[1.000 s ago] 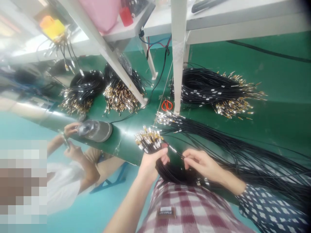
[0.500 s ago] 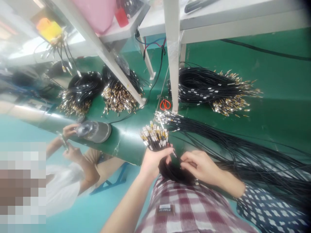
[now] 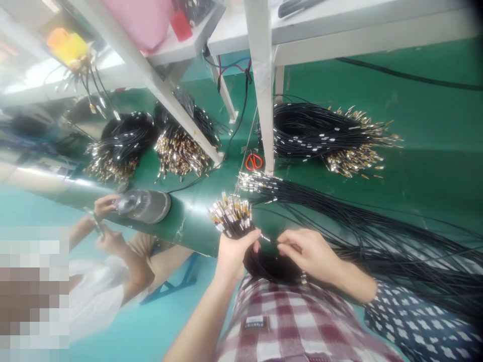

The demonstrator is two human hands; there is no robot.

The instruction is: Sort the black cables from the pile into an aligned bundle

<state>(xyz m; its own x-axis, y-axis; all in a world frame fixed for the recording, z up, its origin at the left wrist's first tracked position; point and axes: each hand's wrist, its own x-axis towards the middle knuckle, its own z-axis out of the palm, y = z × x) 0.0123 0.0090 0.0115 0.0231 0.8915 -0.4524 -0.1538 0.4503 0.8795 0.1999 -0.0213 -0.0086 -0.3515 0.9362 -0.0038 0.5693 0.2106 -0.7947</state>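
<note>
The left hand point(image 3: 234, 250) has shifted slightly leftward, fingers wrapped around a cable bundle point(image 3: 231, 216) at lower centre; the right hand point(image 3: 315, 255) pinches a single cable point(image 3: 266, 238), apparently handling it singly, which calls for steady fingertips.

cables point(image 3: 324, 199): blk, tips point(image 3: 231, 215): slvr/gold | bench point(image 3: 433, 183): dk grn | cloth point(image 3: 287, 322): maroon/wht chk | R sleeve point(image 3: 415, 319): navy w/ wht rptg motifs | scissors point(image 3: 253, 157): orng-red | leg point(image 3: 264, 100): off-wht | device point(image 3: 153, 207): gry | floor point(image 3: 116, 332): lt blue-grn | co-worker's top point(image 3: 100, 291): wht
</note>
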